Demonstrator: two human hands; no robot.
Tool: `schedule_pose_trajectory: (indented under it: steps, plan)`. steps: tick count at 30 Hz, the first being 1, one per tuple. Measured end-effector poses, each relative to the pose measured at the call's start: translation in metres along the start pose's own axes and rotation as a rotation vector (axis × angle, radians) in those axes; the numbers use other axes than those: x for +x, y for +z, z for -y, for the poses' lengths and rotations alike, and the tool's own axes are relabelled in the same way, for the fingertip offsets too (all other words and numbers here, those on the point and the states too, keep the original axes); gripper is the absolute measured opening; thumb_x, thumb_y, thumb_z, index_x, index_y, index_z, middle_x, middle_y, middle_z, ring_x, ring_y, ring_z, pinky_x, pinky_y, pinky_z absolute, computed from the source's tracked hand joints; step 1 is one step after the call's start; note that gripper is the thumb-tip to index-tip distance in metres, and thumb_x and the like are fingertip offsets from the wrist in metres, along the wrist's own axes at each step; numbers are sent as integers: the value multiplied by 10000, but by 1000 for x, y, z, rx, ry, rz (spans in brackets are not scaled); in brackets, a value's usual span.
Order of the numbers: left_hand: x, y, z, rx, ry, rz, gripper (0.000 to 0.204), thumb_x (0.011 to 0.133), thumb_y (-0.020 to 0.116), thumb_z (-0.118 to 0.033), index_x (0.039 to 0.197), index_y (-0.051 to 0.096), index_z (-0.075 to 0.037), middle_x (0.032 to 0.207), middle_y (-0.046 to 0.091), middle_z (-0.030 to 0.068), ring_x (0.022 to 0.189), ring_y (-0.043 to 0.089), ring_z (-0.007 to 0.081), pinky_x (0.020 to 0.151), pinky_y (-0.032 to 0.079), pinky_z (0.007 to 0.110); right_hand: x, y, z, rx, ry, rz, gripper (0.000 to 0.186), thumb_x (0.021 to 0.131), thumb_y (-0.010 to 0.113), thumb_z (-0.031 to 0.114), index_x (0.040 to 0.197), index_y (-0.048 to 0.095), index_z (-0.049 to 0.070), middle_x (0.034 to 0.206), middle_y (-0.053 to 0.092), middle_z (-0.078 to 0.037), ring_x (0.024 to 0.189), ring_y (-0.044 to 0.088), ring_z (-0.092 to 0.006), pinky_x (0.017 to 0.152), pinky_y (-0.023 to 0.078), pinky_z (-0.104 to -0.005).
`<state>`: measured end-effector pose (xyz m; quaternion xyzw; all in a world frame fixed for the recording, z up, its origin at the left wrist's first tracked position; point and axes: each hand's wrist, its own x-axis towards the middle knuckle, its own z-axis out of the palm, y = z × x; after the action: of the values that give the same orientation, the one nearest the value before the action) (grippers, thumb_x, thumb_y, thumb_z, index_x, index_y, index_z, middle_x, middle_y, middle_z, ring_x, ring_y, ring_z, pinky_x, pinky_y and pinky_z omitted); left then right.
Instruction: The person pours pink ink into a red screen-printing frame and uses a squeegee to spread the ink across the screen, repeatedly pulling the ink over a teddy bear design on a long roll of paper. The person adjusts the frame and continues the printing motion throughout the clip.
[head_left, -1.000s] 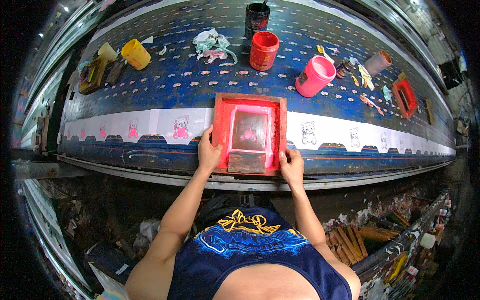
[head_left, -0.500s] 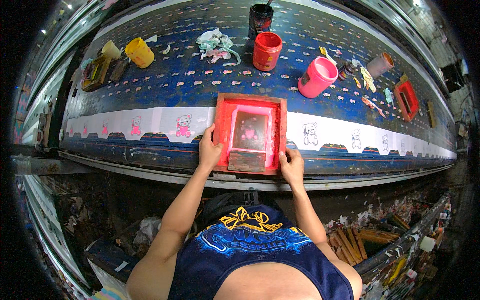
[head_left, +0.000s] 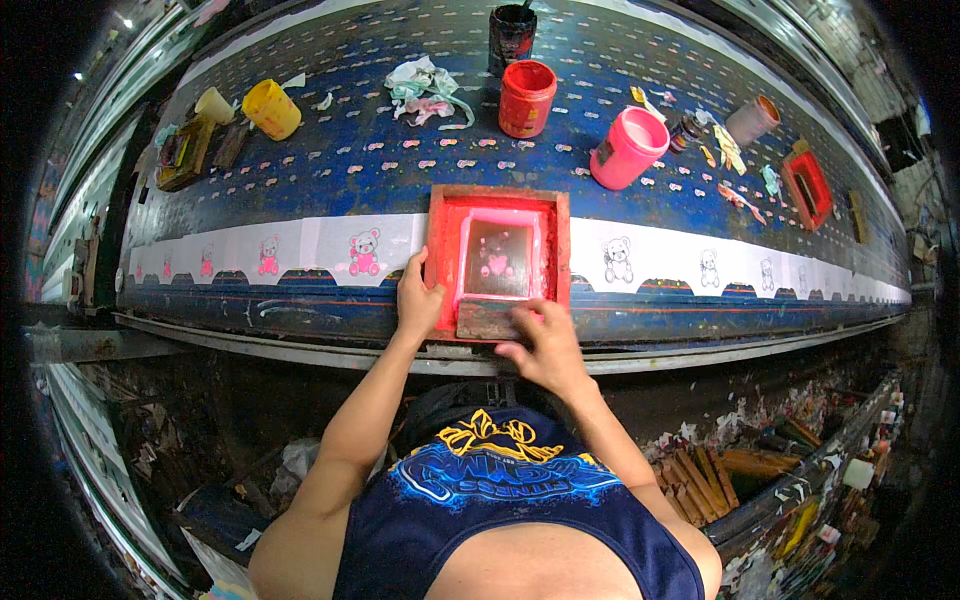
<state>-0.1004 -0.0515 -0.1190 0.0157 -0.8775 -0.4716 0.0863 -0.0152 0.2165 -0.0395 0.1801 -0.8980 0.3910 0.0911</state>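
Note:
A wooden printing screen [head_left: 437,215] with red-coated inner sides lies on the strip of white pieces, its mesh edged with pink ink. My left hand [head_left: 417,300] grips its left side, thumb on top. A squeegee [head_left: 482,320] with a worn wooden handle rests across the near end inside the screen. Over the squeegee's right end is my right hand [head_left: 548,345], fingers above the handle and thumb spread at its near edge; no firm grip shows. White pieces to the left bear bears with pink parts [head_left: 365,252]; those to the right bear black-outlined bears [head_left: 617,260].
Beyond the screen stand a pink ink tub [head_left: 622,158], a red tub [head_left: 526,105], a black can [head_left: 511,45] and a yellow tub [head_left: 271,110]. Crumpled rags [head_left: 425,85] lie behind. Another red-coated screen [head_left: 806,188] sits far right. The table's metal edge [head_left: 640,360] runs before me.
My right hand has let go of the screen's right side and moved left onto the squeegee's right end. My left hand keeps its hold; screen and squeegee stay in place.

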Motion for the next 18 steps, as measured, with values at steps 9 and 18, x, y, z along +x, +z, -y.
schedule_pose_trajectory:
  steps: [9, 18]
  plan:
    - [2, 2, -1, 10, 48, -24, 638, 781, 671, 46, 1397, 505, 57, 1418, 571, 284, 1354, 536, 410, 1147, 418, 433, 28, 15, -2, -294, -166, 105, 445, 716, 704, 73, 1159, 675, 45, 1143, 670, -113, 1052, 629, -293, 860, 451, -440]
    - [2, -4, -21, 60, 20, -8, 632, 801, 699, 0, 1401, 507, 49, 1415, 573, 284, 1345, 537, 421, 1140, 423, 446, 24, 17, -8, -258, -161, 16, 456, 675, 689, 34, 1130, 685, 64, 1106, 688, -82, 1025, 637, -272, 839, 441, -432]
